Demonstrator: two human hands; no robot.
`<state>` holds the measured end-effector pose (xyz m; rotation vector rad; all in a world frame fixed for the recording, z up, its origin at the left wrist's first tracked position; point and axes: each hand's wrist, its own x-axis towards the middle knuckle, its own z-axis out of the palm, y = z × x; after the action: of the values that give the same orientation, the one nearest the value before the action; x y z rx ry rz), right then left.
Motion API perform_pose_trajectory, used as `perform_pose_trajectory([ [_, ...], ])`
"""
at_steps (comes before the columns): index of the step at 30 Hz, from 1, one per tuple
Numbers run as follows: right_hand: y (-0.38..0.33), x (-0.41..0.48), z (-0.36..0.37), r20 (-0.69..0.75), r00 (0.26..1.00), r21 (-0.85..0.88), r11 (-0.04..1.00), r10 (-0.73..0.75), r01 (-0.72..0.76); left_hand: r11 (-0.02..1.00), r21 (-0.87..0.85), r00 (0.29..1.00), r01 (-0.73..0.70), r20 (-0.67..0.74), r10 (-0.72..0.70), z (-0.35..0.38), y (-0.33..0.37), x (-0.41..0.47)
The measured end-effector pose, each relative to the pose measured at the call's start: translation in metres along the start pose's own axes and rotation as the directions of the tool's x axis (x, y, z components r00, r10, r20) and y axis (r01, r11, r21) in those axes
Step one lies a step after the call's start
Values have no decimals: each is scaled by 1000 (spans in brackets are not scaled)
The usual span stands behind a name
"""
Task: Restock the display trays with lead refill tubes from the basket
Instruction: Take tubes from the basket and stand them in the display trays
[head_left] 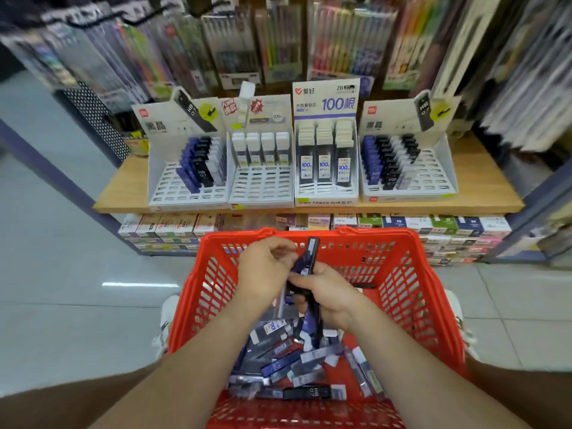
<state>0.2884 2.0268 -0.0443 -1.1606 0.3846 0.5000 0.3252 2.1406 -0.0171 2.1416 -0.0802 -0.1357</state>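
A red plastic basket (411,274) sits on the floor in front of me, its bottom covered with loose lead refill tubes (297,366) in black, blue and clear. Above it my right hand (328,295) grips a bunch of dark and blue tubes (309,261) that stick up from the fist. My left hand (263,270) pinches the top of one blue tube in that bunch. Several white display trays stand on the wooden shelf: far left tray (173,187), second tray (263,187), third tray (326,193), far right tray (433,181). Each is partly filled with upright tubes.
The wooden shelf (483,193) runs across the view above the basket. Boxed stationery (448,230) is stacked under it. Packs of pens (278,41) hang behind the trays. Pale tiled floor (77,274) lies to the left and right of the basket.
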Motion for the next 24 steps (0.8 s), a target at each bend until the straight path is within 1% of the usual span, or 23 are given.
perform_pose_trajectory([
  [2, -4, -4, -1, -32, 999, 35, 999, -20, 21, 967, -214, 988, 136, -44, -149, 1, 3, -4],
  [3, -6, -6, -3, -45, 999, 31, 999, -24, 25, 917, -338, 971, 211, -34, -236, -1, 4, -4],
  [4, -8, -9, -4, -57, 998, 29, 999, -25, 26, 841, -456, 948, 289, 13, -319, -4, 6, -3],
  [5, -10, -11, -5, -65, 998, 40, 999, -19, 22, 747, -560, 923, 359, 91, -375, -8, 6, -2],
  [6, -12, -13, -6, -65, 998, 59, 998, -13, 17, 666, -620, 900, 414, 171, -400, -12, 7, -1],
  [7, -14, -14, -7, -67, 998, 76, 997, -11, 16, 631, -631, 885, 451, 222, -410, -16, 7, -2],
  [8, -15, -14, -8, -82, 997, 84, 996, -13, 20, 638, -607, 874, 474, 233, -427, -19, 5, -2],
  [10, -17, -10, -8, -166, 985, 60, 997, -46, 57, 706, -497, 859, 505, 209, -468, -20, 0, -5],
  [11, -17, -6, -9, -219, 973, 14, 997, -74, 79, 728, -432, 845, 533, 234, -480, -18, -1, -8],
  [13, -16, -1, -5, -296, 945, -102, 988, -143, 118, 737, -333, 800, 588, 369, -473, -9, -1, -14],
  [14, -15, 1, -2, -315, 933, -144, 980, -175, 135, 736, -323, 785, 595, 431, -445, -5, 1, -18],
  [16, -14, 0, 4, -339, 915, -196, 968, -219, 159, 717, -385, 792, 582, 468, -392, 3, 1, -22],
  [19, -14, -5, 11, -367, 893, -266, 950, -259, 166, 710, -443, 827, 547, 414, -380, 3, -4, -19],
  [22, -10, -1, 10, -383, 877, -326, 931, -291, 166, 706, -493, 861, 508, 322, -394, 1, -7, -14],
  [24, -11, 0, 4, -388, 878, -353, 925, -279, 138, 702, -532, 880, 474, 264, -395, -4, -4, -10],
])
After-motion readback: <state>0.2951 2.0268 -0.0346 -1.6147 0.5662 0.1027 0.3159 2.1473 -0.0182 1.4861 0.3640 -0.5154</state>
